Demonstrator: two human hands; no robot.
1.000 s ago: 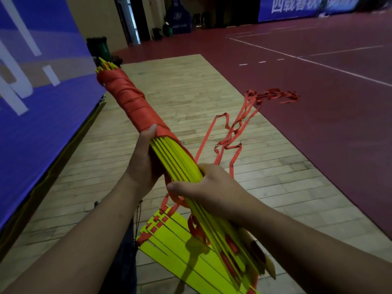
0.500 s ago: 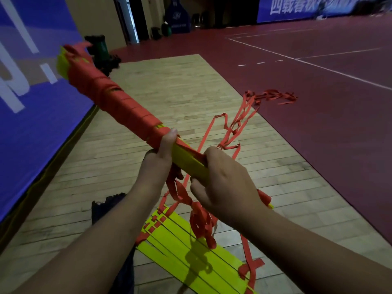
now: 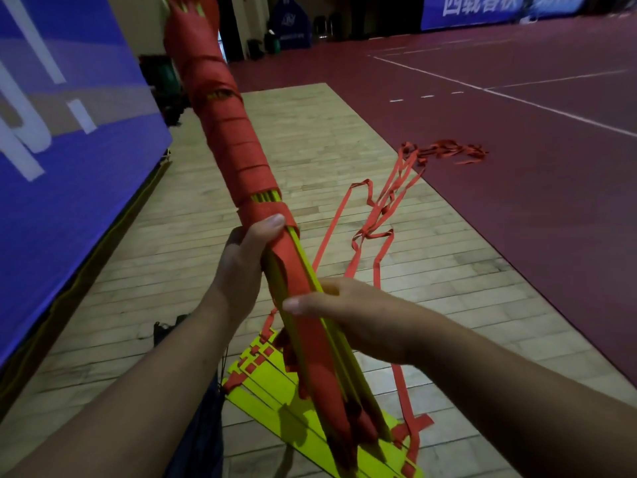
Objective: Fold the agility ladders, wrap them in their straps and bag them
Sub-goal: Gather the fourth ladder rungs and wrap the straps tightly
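Half-wrapped ladder bundle held upright in both hands over the wooden floor.

The left hand (image 3: 246,267) grips the ladder bundle (image 3: 312,360) just under the wound red strap (image 3: 224,132); the right hand (image 3: 348,313) clamps it lower, thumb across the rungs; the bundle's top is cut off by the frame; the loose strap tail (image 3: 444,151) trails to the red court's edge, open floor beyond; a blue banner (image 3: 51,132) hems the left; a second ladder (image 3: 262,398) lies below, partly hidden; dark fabric (image 3: 196,429) beside it is unclear.
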